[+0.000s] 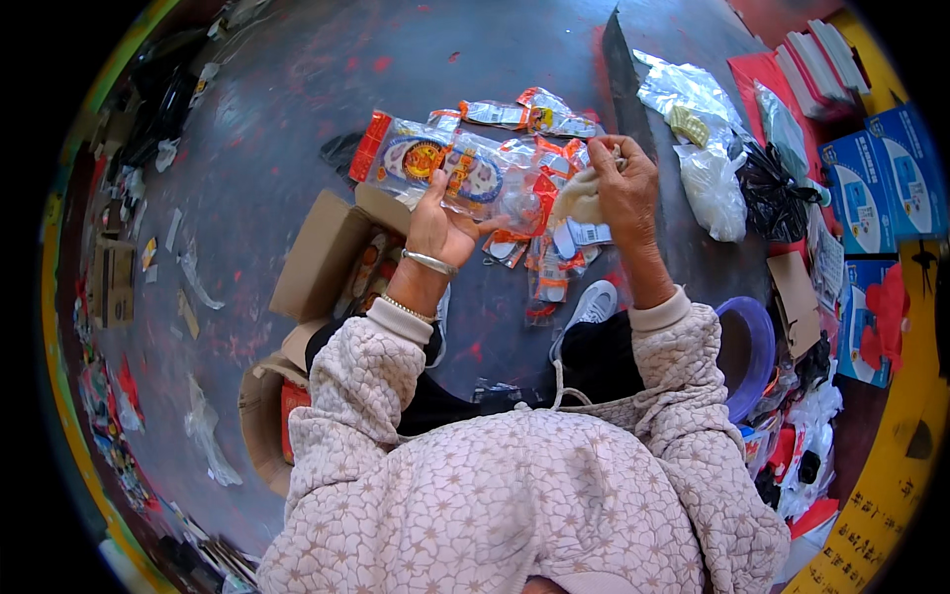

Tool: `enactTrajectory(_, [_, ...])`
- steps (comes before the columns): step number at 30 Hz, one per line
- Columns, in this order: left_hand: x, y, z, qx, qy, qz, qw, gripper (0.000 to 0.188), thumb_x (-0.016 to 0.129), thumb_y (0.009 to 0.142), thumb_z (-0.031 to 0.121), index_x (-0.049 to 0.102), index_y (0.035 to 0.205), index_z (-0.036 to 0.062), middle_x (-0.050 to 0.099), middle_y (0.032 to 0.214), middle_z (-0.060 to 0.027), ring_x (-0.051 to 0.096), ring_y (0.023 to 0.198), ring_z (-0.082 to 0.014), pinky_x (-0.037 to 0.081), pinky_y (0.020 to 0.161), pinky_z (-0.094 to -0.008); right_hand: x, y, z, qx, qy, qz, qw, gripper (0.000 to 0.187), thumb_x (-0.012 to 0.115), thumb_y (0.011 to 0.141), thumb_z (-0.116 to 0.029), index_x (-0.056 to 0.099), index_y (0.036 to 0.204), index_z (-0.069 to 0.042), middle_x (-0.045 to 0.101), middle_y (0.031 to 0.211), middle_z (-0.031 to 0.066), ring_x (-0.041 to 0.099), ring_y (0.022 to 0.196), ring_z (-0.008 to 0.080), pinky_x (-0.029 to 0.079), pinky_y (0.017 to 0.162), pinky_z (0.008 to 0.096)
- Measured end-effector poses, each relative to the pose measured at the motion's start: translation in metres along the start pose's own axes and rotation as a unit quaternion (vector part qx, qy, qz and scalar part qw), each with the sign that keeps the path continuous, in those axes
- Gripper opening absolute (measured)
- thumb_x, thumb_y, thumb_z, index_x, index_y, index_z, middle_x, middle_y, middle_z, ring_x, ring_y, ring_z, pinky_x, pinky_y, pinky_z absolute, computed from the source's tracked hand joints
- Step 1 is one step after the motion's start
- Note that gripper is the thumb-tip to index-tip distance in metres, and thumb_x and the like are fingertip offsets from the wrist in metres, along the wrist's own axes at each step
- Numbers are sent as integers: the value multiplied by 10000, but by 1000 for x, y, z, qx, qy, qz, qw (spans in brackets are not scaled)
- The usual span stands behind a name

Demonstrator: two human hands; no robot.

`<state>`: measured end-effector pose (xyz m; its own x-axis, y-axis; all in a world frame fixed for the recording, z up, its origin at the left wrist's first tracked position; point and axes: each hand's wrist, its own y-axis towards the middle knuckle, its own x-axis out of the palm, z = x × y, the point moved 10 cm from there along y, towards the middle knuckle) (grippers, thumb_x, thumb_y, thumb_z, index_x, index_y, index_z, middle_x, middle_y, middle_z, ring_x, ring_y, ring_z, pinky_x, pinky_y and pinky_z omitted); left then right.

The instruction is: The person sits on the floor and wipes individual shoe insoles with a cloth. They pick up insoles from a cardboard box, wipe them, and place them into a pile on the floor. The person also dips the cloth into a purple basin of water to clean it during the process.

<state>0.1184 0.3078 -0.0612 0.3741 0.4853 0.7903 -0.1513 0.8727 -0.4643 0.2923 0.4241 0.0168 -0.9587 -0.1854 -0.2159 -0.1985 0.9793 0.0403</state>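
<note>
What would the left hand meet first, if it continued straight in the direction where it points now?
The left hand holds the clear package; straight beyond it, probably the small silvery packet on the floor, though depth is unclear.

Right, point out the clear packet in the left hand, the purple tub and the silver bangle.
Packet [463, 166]: head view, the printed middle of its upper side.
Tub [761, 346]: head view, its right rim.
Bangle [429, 261]: head view, middle of its band.

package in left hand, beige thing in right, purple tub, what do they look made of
Package: apparently clear, shiny plastic film, showing glare and creases.
Beige thing: probably matt fabric, judging by its soft look.
Purple tub: likely smooth plastic, going by its glossy rim.
</note>
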Motion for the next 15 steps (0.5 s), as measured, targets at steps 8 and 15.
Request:
enactTrajectory(8, [26, -7, -23, -33, -83, -151, 985, 465, 247, 953, 408, 343, 1302, 116, 419, 1324, -130, 427, 1199, -338, 323, 976, -559, 64, -54, -52, -282, -147, -13, 948, 238, 598, 765, -64, 547, 997, -48, 521, 959, 149, 575, 795, 306, 474, 661, 365])
enactTrajectory(15, [35, -14, 3, -45, -75, -147, 985, 490, 252, 946, 427, 328, 1342, 148, 353, 1376, -159, 365, 1239, -360, 161, 1003, -617, 36, -19, -6, -303, -316, -20, 899, 236, 539, 808, -61, 546, 1043, -40, 568, 855, 141, 588, 722, 313, 479, 603, 380])
